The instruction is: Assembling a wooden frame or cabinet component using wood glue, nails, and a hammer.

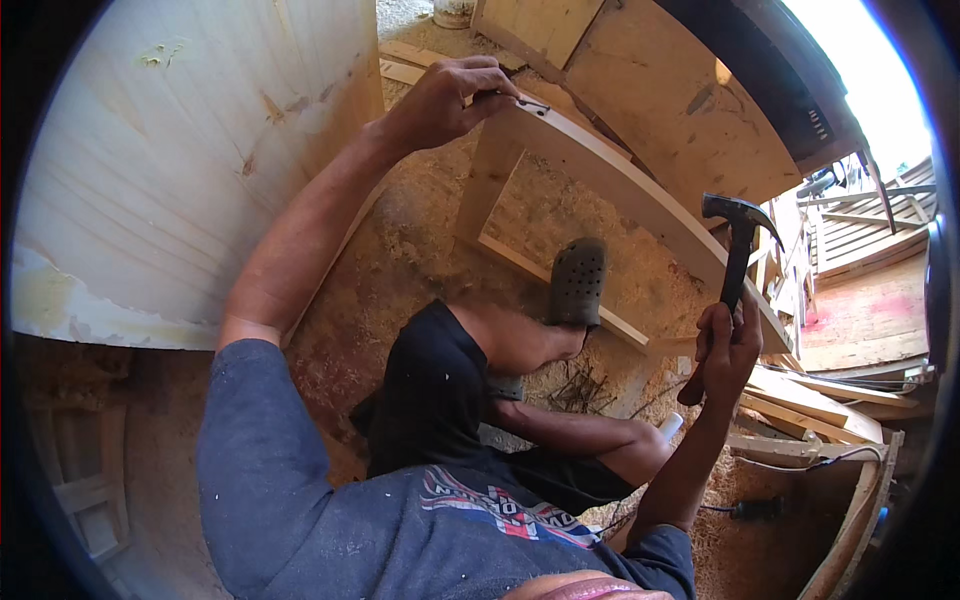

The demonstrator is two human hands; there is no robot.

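Note:
A claw hammer (742, 235) with a black head and dark grip is raised upright in my right hand (728, 350), its fingers wrapped round the handle. At the far left corner of a pale wooden frame (625, 190), my left hand (455, 100) has its fingers pinched together. A thin dark piece that looks like a nail (533, 104) pokes out from these fingertips against the top edge of the wood. The hammer head is well apart from that corner, near the frame's right part. My foot in a dark clog (578, 280) lies across the frame's lower bar (520, 260).
A large pale wooden panel (200, 150) stands close on the left, beside my left arm. Plywood sheets (660, 90) lean behind the frame. Loose wood strips (810, 405) and a cable (800, 465) lie at right. Sawdust covers the floor (400, 240).

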